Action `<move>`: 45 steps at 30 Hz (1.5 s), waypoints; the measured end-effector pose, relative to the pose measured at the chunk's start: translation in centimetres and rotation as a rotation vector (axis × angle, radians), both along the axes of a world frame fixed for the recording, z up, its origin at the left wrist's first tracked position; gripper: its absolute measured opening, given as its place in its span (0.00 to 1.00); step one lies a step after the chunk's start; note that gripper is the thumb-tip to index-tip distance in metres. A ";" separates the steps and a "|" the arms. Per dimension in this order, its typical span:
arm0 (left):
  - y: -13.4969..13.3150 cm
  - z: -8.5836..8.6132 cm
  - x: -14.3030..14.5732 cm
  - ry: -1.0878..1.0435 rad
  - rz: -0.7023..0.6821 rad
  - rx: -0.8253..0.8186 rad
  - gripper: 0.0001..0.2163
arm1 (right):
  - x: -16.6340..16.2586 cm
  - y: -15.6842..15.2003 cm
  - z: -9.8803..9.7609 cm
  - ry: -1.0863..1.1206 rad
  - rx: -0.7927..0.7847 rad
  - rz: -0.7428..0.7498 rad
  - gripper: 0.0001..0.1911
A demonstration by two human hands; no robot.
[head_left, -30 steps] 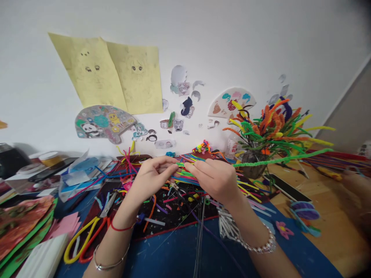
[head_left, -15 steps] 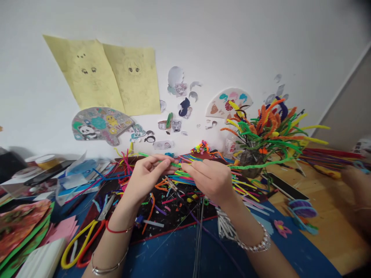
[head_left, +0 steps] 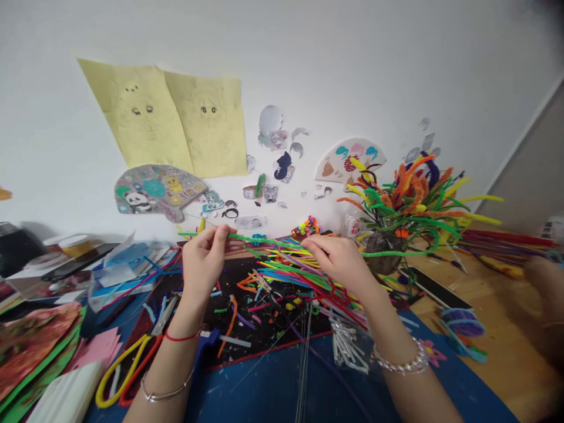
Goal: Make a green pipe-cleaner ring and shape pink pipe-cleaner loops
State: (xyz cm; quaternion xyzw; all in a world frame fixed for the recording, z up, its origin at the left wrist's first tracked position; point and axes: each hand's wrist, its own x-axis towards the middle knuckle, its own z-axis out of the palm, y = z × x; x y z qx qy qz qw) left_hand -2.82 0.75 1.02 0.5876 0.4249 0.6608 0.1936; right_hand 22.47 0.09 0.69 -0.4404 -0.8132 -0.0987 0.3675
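My left hand [head_left: 204, 258] pinches a long green pipe cleaner [head_left: 264, 241] near its left end. My right hand [head_left: 339, 258] pinches the same green pipe cleaner further right, and the rest of it curves away to the right past a vase. The stretch between my hands is pulled nearly straight above a heap of coloured pipe cleaners [head_left: 299, 273] lying on a black mat [head_left: 264, 332]. Both wrists wear bracelets, and the left wrist also has a red string.
A vase of pipe cleaner flowers [head_left: 399, 205] stands at the right. Yellow-handled scissors [head_left: 127, 361] lie at the lower left, next to paper stacks [head_left: 35, 346]. Thin wires [head_left: 304, 364] lie near the front. Another person's hand [head_left: 544, 279] is at the right edge. Drawings hang on the wall [head_left: 167, 117].
My hands have moved apart along the green pipe cleaner; the left one went left and up, the right one slightly right. The stretch between them is longer now.
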 end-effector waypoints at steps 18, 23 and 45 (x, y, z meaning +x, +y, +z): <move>-0.8 1.5 -2.4 -0.149 0.133 0.169 0.09 | -1.5 3.1 -2.2 -0.080 -0.539 0.430 0.18; -0.9 2.4 -4.1 -0.314 0.154 0.214 0.07 | -0.9 2.4 -1.6 -0.045 -0.593 0.505 0.17; -0.5 0.7 1.0 -0.333 -0.016 0.096 0.12 | 0.0 5.5 -3.3 0.173 0.177 -0.432 0.16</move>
